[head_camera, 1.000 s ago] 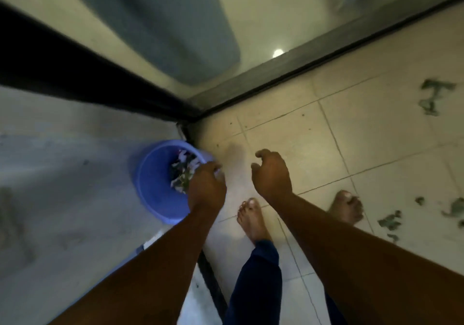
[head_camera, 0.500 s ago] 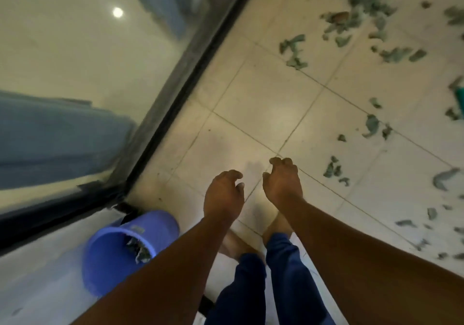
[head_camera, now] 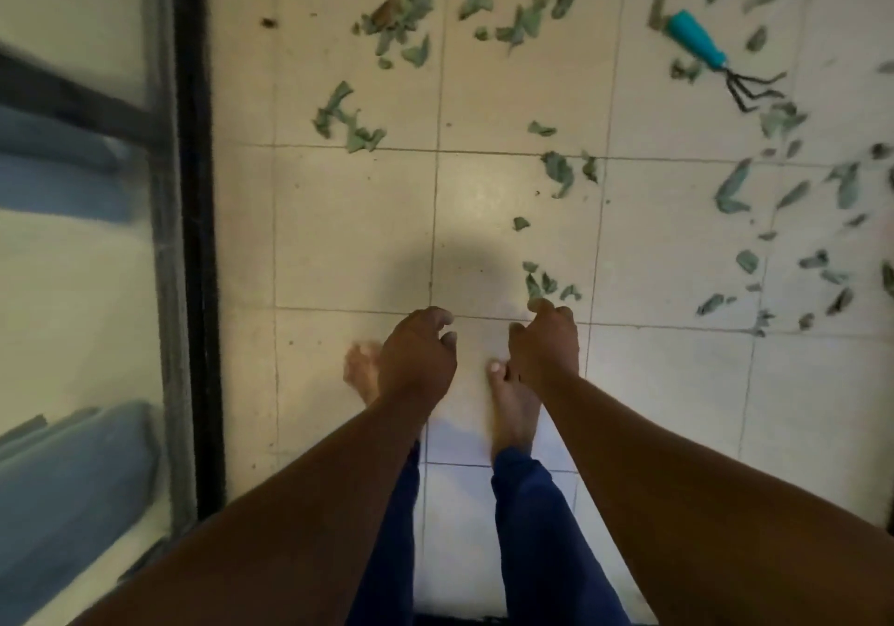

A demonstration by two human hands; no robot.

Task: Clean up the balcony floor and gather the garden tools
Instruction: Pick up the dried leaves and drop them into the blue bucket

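Several green leaf scraps lie scattered over the pale floor tiles, thickest at the top and right. A small hand rake with a teal handle and dark prongs lies among them at the upper right. My left hand and my right hand hang side by side above my bare feet, fingers loosely curled, holding nothing. The nearest scraps lie just beyond my right hand. The blue bucket is out of view.
A sliding glass door with a black frame runs down the left side, with blue shapes behind the glass. My legs in dark blue trousers stand at the bottom centre.
The view has swung away from the blue bucket toward the littered tiles. My left hand has come off the bucket rim, and both hands now hang empty. The hand rake has come into view.
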